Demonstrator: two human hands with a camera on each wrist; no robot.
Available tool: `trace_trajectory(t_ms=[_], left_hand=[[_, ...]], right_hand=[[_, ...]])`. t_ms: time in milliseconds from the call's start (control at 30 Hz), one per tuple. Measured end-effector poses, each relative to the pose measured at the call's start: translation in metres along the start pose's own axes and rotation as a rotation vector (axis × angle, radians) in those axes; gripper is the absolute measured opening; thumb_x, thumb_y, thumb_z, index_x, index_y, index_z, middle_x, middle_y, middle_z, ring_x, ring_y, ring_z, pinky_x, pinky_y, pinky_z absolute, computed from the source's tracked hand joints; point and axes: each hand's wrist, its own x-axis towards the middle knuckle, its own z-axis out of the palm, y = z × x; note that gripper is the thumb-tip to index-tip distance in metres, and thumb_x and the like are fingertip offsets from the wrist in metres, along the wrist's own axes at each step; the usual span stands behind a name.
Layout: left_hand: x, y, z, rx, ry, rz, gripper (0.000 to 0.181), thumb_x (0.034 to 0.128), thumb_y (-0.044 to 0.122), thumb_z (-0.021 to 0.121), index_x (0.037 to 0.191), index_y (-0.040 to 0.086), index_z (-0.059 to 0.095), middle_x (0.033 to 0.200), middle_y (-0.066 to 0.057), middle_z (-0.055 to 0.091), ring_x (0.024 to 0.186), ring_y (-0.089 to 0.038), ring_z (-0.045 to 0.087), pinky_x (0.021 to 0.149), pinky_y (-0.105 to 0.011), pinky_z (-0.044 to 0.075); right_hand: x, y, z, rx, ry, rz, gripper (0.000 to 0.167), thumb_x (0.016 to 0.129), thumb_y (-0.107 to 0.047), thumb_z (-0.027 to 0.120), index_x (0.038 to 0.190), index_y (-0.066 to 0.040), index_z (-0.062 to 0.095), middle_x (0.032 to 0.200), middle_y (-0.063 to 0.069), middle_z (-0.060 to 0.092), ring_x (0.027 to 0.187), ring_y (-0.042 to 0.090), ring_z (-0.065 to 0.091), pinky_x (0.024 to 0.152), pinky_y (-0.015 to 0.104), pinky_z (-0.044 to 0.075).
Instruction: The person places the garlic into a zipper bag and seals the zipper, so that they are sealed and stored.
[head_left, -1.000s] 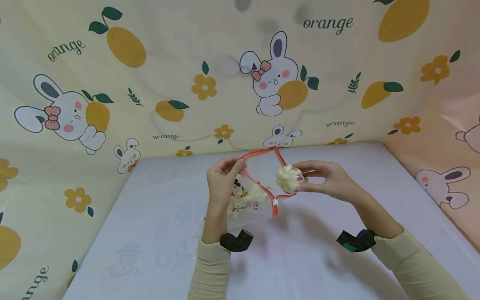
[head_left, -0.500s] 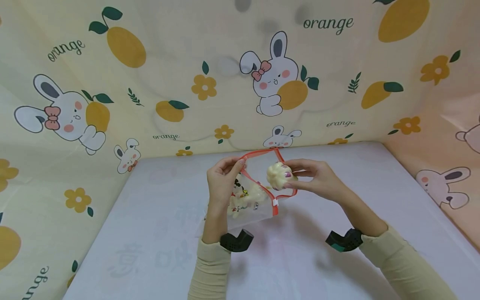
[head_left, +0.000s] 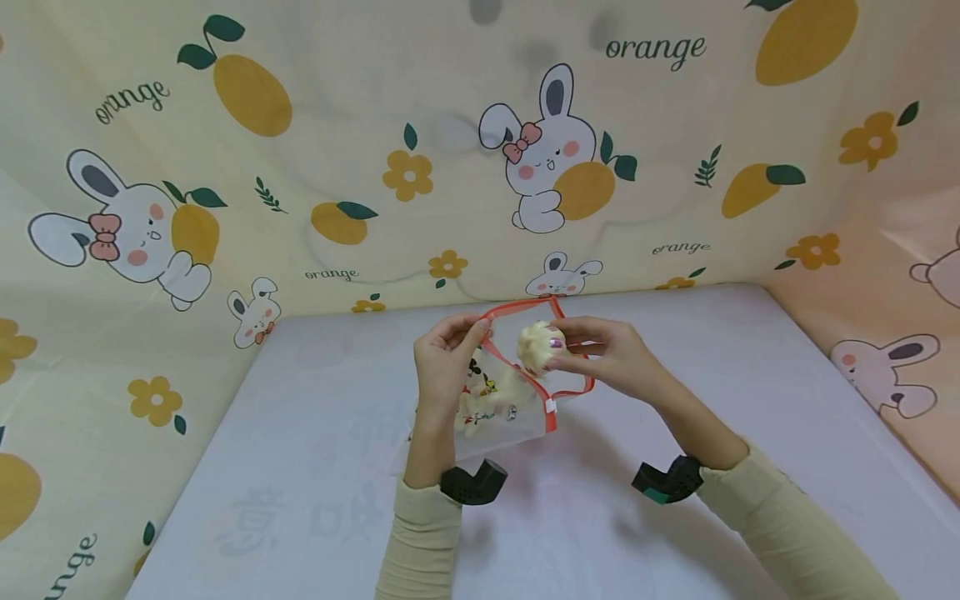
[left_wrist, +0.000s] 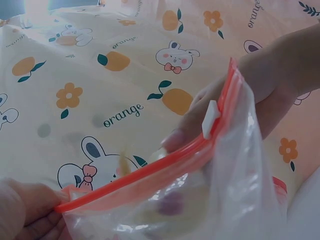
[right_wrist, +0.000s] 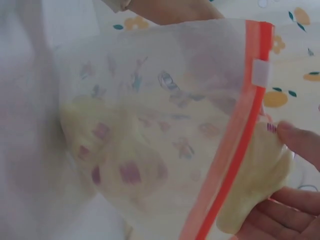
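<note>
My left hand (head_left: pixel 444 367) pinches the far-left part of the red rim of a clear slider zip bag (head_left: pixel 525 421), holding its mouth apart. Cartoon prints cover the bag, and a white slider (left_wrist: pixel 210 120) sits on the rim. In my right hand (head_left: pixel 611 354) is a cream, lobed ball (head_left: pixel 538 346) with small purple patches, gripped between thumb and fingers. It is at the bag's mouth; in the right wrist view part of it lies behind the red rim. More cream shapes with purple patches (right_wrist: pixel 131 171) show blurred through the bag's wall.
The bag is over a pale table (head_left: pixel 300 467), with cloth walls (head_left: pixel 420 100) printed with rabbits and oranges behind and at the sides. Black wrist cameras (head_left: pixel 474 483) are worn on both forearms.
My right hand has moved left with the cream ball, from beside the bag's right edge to its mouth. The left hand and the bag stay almost where they were.
</note>
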Motion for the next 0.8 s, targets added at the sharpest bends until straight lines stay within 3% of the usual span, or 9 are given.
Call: trace_trajectory(t_ms=[167, 533, 800], left_hand=[[0.000, 0.000, -0.001, 0.000, 0.003, 0.001, 0.018, 0.0865, 0.003, 0.069, 0.097, -0.012, 0.067, 0.071, 0.017, 0.068, 0.070, 0.001, 0.066, 0.070, -0.013, 0.054], [0.000, 0.002, -0.001, 0.011, 0.003, -0.005, 0.019, 0.0865, 0.005, 0.069, 0.097, -0.011, 0.068, 0.073, 0.012, 0.069, 0.069, 0.001, 0.066, 0.069, -0.014, 0.054], [0.001, 0.002, -0.001, 0.009, 0.004, -0.003, 0.018, 0.0867, 0.004, 0.069, 0.097, -0.011, 0.068, 0.072, 0.015, 0.069, 0.069, 0.001, 0.066, 0.069, -0.013, 0.054]], right_hand=[[0.006, -0.002, 0.008, 0.020, 0.000, 0.008, 0.048, 0.081, -0.016, 0.077, 0.124, -0.001, 0.062, 0.118, 0.018, 0.067, 0.105, 0.031, 0.067, 0.084, 0.018, 0.056], [0.012, -0.007, 0.021, -0.004, 0.041, 0.075, 0.045, 0.082, -0.022, 0.077, 0.121, -0.003, 0.064, 0.115, 0.017, 0.070, 0.104, 0.030, 0.069, 0.087, 0.036, 0.059], [0.013, -0.009, 0.025, -0.045, 0.027, 0.106, 0.048, 0.087, -0.022, 0.071, 0.128, 0.001, 0.059, 0.124, 0.020, 0.066, 0.108, 0.033, 0.068, 0.091, 0.044, 0.056]])
